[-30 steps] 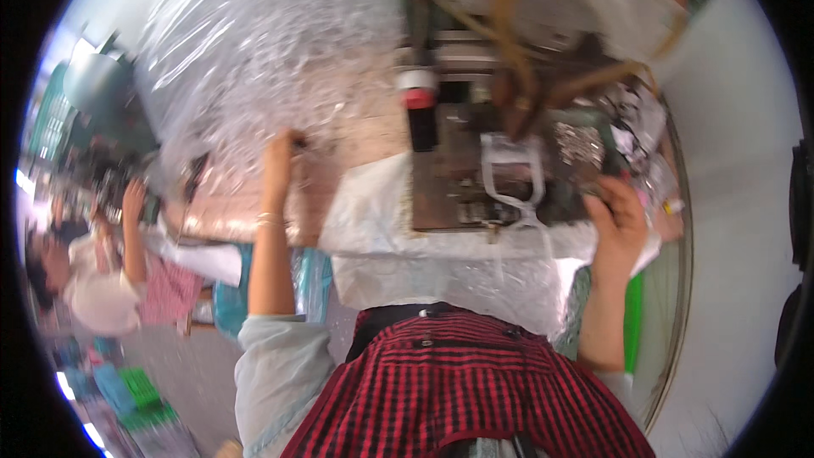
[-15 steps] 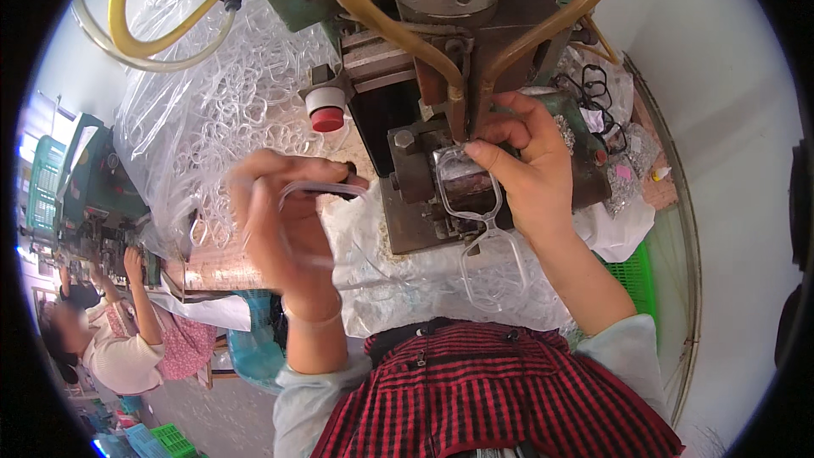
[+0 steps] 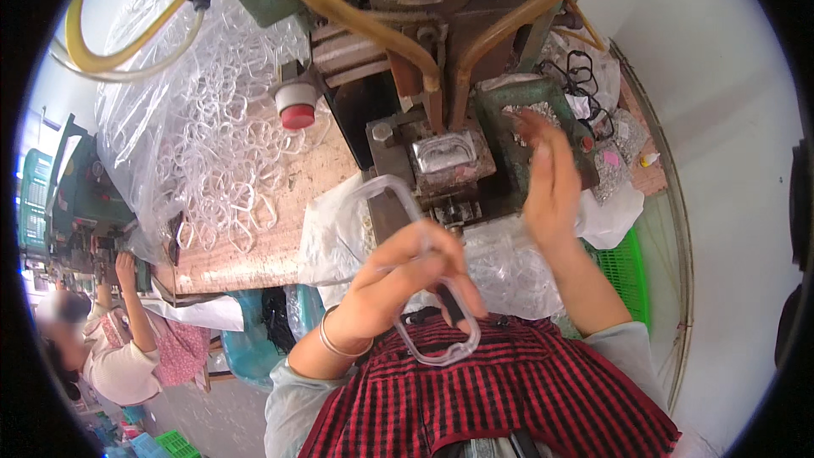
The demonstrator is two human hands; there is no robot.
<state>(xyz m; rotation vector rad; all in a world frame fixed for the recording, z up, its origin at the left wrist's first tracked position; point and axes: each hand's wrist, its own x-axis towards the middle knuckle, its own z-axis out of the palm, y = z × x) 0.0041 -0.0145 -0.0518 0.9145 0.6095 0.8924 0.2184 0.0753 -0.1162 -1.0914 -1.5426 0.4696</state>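
Observation:
My left hand grips a clear plastic frame piece, a rounded rectangle loop held over my lap in front of the press machine. Another clear frame piece lies seated in the metal die of the machine. My right hand hovers flat and open just right of the die, fingers together and pointing up, holding nothing. It looks blurred.
A big clear bag of clear frame pieces lies on the wooden bench at left. A red push button sits near the machine. Yellow hoses run overhead. A green basket is at right. Another person works at far left.
My left hand came down toward my lap with a clear frame piece. My right hand let go of the piece in the die and pulled back to the right, open.

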